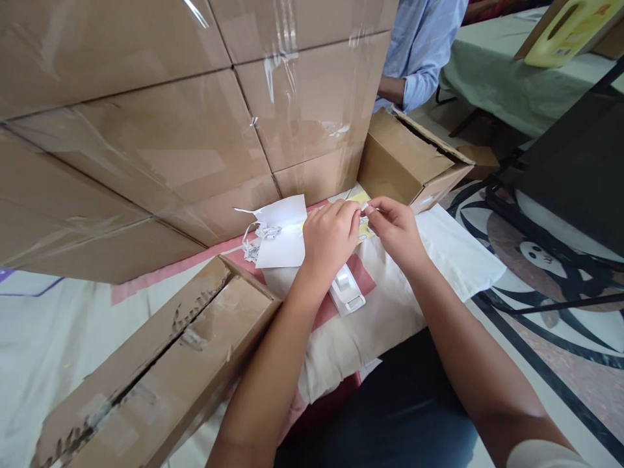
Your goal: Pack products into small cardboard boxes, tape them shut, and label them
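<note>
My left hand (331, 234) and my right hand (396, 227) meet over a cream cloth (390, 305) on my lap. Both hands have their fingers pinched together on a small pale item between them, above a yellow card (363, 229); the item is too small to name. Under my left wrist lies a white plastic device (347, 290). A white sheet of paper (283, 233) with a pile of torn paper scraps (256, 239) lies just left of my left hand.
A wall of taped cardboard boxes (195, 123) rises in front. A torn long box (160, 370) lies at the lower left and a small open box (412, 162) at the right. Another person in a blue shirt (422, 52) sits behind, by a green-covered table (511, 84).
</note>
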